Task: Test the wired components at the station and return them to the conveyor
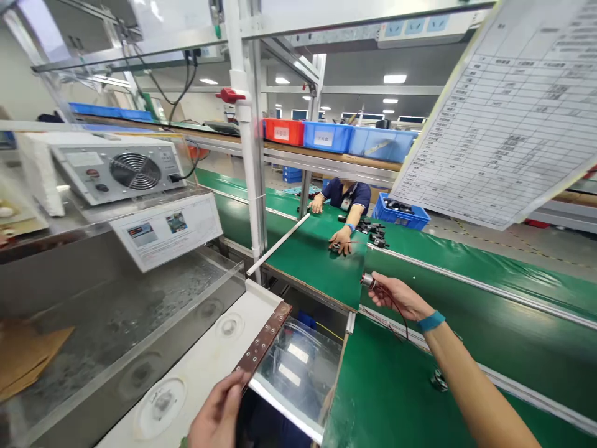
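Observation:
My left hand (218,410) is closed, thumb and fingers pinching the near end of a brown strip (265,339) dotted with small metal rings. The strip lies along the edge of a white ledge (205,354), beside a clear panel (298,358). My right hand (394,295) reaches out over the green work surface, fingers closed around a small silver motor (368,280). Thin dark red wires (396,305) trail down from it. Another small round metal part (439,379) rests on the green mat under my right forearm, partly hidden.
Across the green table (303,267), a co-worker's hand (342,241) covers a small part. Dark parts (370,230) and a blue bin (401,211) are nearby. A white pipe (254,186) stands mid-view. A fan-fitted power unit (119,165) sits left; a paper sheet (504,124) hangs right.

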`<act>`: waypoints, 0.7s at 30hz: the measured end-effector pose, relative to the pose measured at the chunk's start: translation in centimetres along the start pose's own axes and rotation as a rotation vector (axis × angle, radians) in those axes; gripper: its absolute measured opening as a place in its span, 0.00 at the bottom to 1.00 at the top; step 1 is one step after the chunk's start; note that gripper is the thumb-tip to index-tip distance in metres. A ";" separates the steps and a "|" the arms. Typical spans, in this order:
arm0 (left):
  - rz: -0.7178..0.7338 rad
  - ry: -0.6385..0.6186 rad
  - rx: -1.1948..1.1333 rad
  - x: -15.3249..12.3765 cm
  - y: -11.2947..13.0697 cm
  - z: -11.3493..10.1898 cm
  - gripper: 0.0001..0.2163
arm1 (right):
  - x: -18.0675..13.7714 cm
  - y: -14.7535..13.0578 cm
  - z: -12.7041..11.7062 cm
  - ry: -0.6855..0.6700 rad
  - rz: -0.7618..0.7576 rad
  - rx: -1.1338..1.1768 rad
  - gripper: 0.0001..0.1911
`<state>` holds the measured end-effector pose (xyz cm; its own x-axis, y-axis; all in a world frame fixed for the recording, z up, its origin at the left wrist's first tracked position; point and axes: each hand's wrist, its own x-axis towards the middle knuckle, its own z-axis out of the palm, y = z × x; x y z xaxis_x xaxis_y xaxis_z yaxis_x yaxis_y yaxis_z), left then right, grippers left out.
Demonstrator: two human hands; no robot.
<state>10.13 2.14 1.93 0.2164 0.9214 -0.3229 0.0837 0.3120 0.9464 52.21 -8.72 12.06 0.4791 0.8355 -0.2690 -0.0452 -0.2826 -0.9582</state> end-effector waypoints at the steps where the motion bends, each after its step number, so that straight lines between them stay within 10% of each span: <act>1: 0.096 -0.017 -0.010 -0.7 0.8 1.8 0.27 | -0.4 -1.1 2.3 -0.066 0.012 0.007 0.23; 5: 0.246 -0.275 -0.081 -3.9 3.0 7.4 0.24 | -0.7 -3.0 13.2 -0.373 0.009 -0.040 0.25; 9: 0.205 -0.396 -0.403 -5.5 2.9 8.5 0.30 | 0.4 -0.6 25.6 -0.547 -0.019 -0.209 0.27; 15: -0.065 0.003 -0.528 -6.8 -2.0 2.5 0.27 | 1.3 6.2 42.3 -0.574 -0.223 -0.864 0.30; 21: -0.141 0.084 -0.573 -10.6 -7.1 -5.1 0.26 | 1.4 9.9 50.3 -0.465 -0.388 -1.185 0.26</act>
<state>2.26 -8.61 -1.31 0.1620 0.8700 -0.4657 -0.4375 0.4863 0.7564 8.31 13.34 -2.74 -0.0659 0.9698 -0.2348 0.9245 -0.0292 -0.3802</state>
